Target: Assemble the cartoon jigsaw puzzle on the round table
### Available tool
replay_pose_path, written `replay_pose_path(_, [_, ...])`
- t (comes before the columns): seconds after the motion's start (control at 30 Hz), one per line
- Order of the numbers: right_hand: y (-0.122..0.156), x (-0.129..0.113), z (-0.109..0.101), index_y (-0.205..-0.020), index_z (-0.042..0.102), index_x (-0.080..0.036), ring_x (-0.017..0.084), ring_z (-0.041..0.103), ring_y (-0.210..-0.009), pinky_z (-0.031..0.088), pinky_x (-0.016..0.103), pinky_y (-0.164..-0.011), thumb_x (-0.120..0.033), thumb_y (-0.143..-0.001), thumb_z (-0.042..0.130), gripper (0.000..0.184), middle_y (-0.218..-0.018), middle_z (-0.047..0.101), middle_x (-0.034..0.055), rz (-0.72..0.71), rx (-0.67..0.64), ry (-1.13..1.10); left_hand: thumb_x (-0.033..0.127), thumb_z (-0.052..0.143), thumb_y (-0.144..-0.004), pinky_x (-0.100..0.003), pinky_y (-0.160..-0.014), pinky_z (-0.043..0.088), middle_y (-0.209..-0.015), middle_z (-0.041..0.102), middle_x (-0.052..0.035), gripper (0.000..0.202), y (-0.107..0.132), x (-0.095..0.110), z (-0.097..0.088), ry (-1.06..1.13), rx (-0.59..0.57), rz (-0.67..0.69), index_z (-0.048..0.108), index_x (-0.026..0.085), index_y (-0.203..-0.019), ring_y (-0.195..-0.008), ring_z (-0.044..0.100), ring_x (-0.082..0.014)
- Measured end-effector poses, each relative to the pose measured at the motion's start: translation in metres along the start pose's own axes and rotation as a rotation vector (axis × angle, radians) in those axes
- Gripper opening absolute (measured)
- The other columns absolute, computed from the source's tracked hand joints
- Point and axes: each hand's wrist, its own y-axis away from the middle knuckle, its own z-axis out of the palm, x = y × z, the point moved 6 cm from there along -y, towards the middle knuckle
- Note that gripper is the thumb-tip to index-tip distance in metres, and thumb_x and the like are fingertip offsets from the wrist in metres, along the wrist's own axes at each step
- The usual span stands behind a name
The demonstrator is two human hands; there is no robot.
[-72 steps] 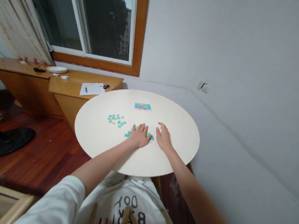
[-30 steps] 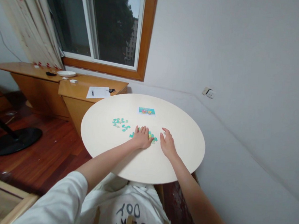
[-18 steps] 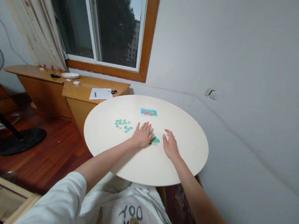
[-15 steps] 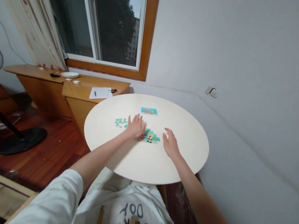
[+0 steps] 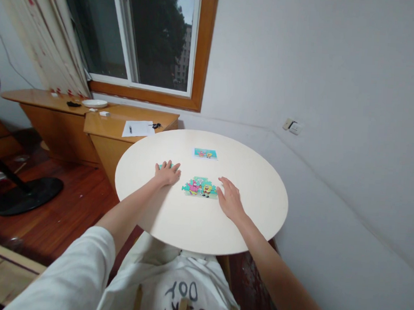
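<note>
A partly assembled cartoon jigsaw puzzle (image 5: 200,188) lies in the middle of a round cream table (image 5: 256,210). My left hand (image 5: 167,173) rests flat, fingers spread, on a small pile of teal loose pieces to the puzzle's left, hiding most of them. My right hand (image 5: 228,198) lies open on the table, fingertips touching the puzzle's right edge. A small reference picture (image 5: 205,153) sits farther back on the table.
A wooden sideboard (image 5: 98,133) stands to the left under the window, with a sheet of paper (image 5: 137,128), a white plate (image 5: 95,103) and small items on it. A fan base (image 5: 27,194) sits on the wood floor. White wall runs close along the right.
My left hand lifted off the assembled puzzle and slid left onto the loose pieces, uncovering the cartoon picture. My right hand stayed beside the puzzle's right edge.
</note>
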Motion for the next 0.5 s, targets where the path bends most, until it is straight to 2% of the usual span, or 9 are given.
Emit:
replay_pose_path(0.17, [-0.002,-0.031,0.020,-0.140,0.040,-0.018,0.024,0.027,-0.141,0.023,0.045,-0.112,-0.033,-0.095,0.031,0.049,-0.151,0.034,0.0120,-0.089,-0.251,0.164,0.039,0.022,-0.094,-0.062,-0.108,0.016,-0.154,0.026,-0.0126,0.054,0.014,-0.007,0.000,-0.012,0.046,0.067,0.032,0.023,-0.145,-0.139,0.026,-0.0340])
replay_pose_path(0.3, [-0.007,-0.053,0.038,-0.146,0.030,-0.026,0.025,0.019,-0.143,0.017,0.047,-0.113,-0.044,-0.096,0.029,0.054,-0.156,0.023,0.0101,-0.108,-0.389,0.213,0.032,0.026,-0.093,-0.054,-0.110,0.020,-0.149,0.036,-0.0147,0.051,0.026,-0.007,0.001,-0.022,0.117,0.136,0.040,0.014,-0.138,-0.137,0.032,-0.0299])
replay_pose_path(0.4, [-0.012,-0.058,0.048,-0.146,0.031,-0.027,0.026,0.019,-0.143,0.016,0.047,-0.114,-0.050,-0.096,0.025,0.056,-0.156,0.023,0.0100,-0.070,-0.463,0.225,0.029,0.029,-0.092,-0.049,-0.109,0.026,-0.142,0.045,-0.0146,0.045,0.030,-0.004,-0.004,-0.016,0.168,0.170,0.049,0.014,-0.130,-0.132,0.038,-0.0281])
replay_pose_path(0.5, [-0.018,-0.055,0.050,-0.146,0.031,-0.026,0.026,0.022,-0.143,0.016,0.048,-0.113,-0.050,-0.096,0.024,0.056,-0.155,0.027,0.0098,-0.024,-0.470,0.244,0.029,0.035,-0.090,-0.042,-0.105,0.033,-0.128,0.056,-0.0139,0.039,0.031,-0.001,-0.010,0.000,0.213,0.181,0.058,0.015,-0.119,-0.122,0.049,-0.0263])
